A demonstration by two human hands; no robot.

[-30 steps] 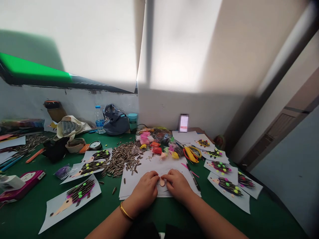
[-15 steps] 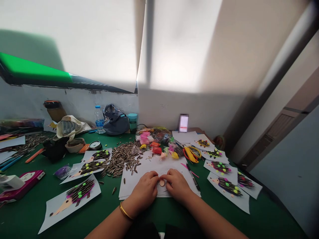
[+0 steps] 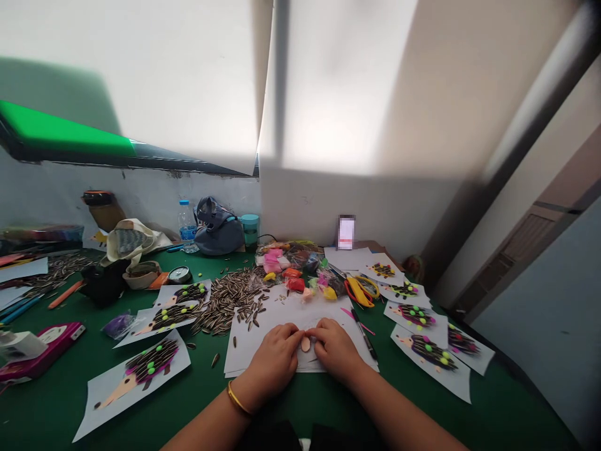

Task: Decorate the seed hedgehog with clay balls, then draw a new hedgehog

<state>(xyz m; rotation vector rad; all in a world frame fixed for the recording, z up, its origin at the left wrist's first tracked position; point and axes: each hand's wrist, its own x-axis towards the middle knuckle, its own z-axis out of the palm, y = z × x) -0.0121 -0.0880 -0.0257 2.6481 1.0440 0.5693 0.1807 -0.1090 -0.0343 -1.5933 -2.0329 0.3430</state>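
Barely shifted from half a second ago, the left hand (image 3: 275,358) (gold bangle (image 3: 238,399) on its wrist) and right hand (image 3: 335,351) bunch their fingertips (image 3: 300,333) together around a small peach clay piece (image 3: 305,344) on white paper (image 3: 277,310), any pinch unclear.

No words, numbers or brand names can be read anywhere in this view. The upright phone (image 3: 346,232) against the wall has a pixelated screen, with only a small red mark showing. The plastic water bottle (image 3: 188,227) wears a blue label, too small to read. The round dial-faced object (image 3: 179,274) on the green table (image 3: 61,401) has a face too small to make out. The white paper sheet (image 3: 282,307) shows no legible writing, and the magenta case (image 3: 42,344) carries only a pale, unreadable emblem.
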